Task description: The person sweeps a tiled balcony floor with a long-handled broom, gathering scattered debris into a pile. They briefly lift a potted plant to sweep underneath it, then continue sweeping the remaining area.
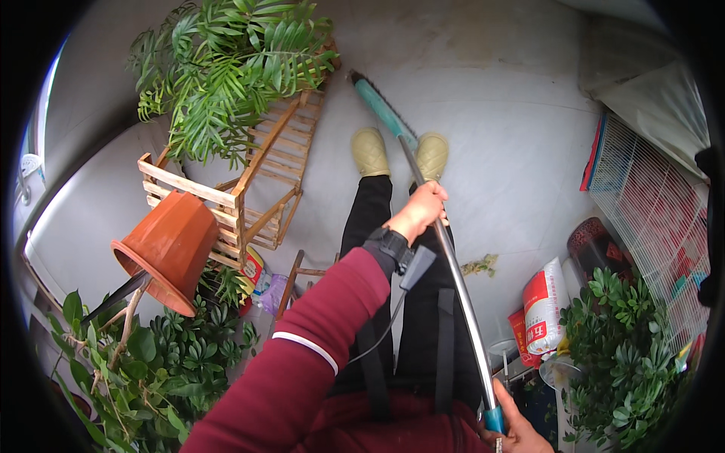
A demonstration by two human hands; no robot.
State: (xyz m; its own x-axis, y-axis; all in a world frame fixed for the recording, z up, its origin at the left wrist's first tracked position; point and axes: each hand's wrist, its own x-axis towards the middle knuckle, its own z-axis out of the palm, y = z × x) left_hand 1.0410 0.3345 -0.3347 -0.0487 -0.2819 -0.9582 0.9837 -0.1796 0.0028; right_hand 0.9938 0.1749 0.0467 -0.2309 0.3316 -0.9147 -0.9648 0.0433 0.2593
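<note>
A long-handled floor brush (pixel 458 279) slants across the middle, with a silver pole and a teal head (pixel 384 110) edged in dark bristles. Its head lies just ahead of my shoes, over the grey floor. My left hand (pixel 423 210) is wrapped around the pole's upper part, in front of my legs. Down at the lower edge, my right hand (pixel 519 426) holds the pole's teal end (pixel 494 420), its fingers partly cut off by the frame.
On the left stand a slatted wooden plant rack (pixel 189 180), a leafy palm (pixel 234 68) and a tilted terracotta-coloured pot (pixel 170 241). To the right are a bushy plant (pixel 619 355), a red-and-white bag (pixel 545 306) and a wire rack (pixel 642 204). Leaf debris (pixel 480 265) lies on the floor (pixel 498 136).
</note>
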